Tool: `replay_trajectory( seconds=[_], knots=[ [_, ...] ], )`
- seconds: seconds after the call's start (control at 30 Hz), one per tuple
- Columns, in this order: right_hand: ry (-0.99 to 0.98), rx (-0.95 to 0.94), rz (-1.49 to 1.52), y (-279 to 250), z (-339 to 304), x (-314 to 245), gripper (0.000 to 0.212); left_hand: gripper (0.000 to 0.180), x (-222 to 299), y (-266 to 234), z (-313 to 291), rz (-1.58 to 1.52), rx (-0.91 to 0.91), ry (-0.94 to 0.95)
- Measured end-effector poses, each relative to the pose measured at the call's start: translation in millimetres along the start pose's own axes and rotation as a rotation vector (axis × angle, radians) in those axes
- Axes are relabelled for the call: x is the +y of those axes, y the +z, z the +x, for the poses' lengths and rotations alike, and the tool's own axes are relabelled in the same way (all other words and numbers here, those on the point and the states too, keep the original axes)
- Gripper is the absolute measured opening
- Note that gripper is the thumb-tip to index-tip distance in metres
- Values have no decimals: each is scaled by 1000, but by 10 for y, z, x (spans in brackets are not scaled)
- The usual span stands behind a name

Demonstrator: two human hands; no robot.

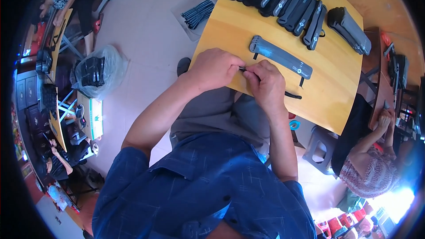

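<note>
My left hand [217, 67] and my right hand [267, 83] meet over the near edge of the wooden table, thumbs and fingertips pinched together. Between them shows a short bit of thin black strap [242, 68]; most of it is hidden by the fingers. A black strap end [293, 95] sticks out to the right of my right hand, and I cannot tell if it is the same piece. Just beyond my hands lies a long grey folded fabric bundle [281, 56], printed at its right end, with short black tabs along its near side.
Several similar grey and black bundles [279, 0] lie in a row at the table's far side, with another stack [349, 31] at right. Dark strips [198, 14] lie in a tray on the floor. Other people [369, 168] work at tables on both sides.
</note>
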State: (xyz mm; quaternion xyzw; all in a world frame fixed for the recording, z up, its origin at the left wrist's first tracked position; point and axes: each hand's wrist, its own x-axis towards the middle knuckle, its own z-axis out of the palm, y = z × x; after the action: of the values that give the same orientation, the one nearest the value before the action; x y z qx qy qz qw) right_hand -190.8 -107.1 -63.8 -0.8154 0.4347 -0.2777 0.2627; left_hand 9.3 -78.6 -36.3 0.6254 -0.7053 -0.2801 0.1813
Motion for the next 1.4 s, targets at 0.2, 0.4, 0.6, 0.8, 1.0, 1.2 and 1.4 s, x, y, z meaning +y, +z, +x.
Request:
replay_trajectory(
  seconds=[0.2, 0.4, 0.6, 0.8, 1.0, 1.2, 1.4],
  knots=[
    [-162, 146, -58, -38, -65, -60, 12, 21, 9, 36, -54, 137, -29, 97],
    [31, 249, 253, -5, -814, -290, 8, 19, 215, 137, -272, -38, 226, 217],
    [639, 308, 1301, 115, -936, -197, 28, 29, 488, 336, -411, -174, 255, 368],
    [532, 307, 1156, 50, -1159, -138, 25, 30, 589, 415, -454, -278, 157, 345],
    [518, 312, 1072, 11, -1219, -171, 24, 32, 661, 471, -497, -229, 214, 388],
    [537, 214, 1019, -66, -1168, -165, 25, 24, 556, 478, -449, -288, 167, 366],
    [522, 201, 1011, -81, -1114, -183, 24, 24, 568, 466, -435, -341, 157, 347]
  ],
)
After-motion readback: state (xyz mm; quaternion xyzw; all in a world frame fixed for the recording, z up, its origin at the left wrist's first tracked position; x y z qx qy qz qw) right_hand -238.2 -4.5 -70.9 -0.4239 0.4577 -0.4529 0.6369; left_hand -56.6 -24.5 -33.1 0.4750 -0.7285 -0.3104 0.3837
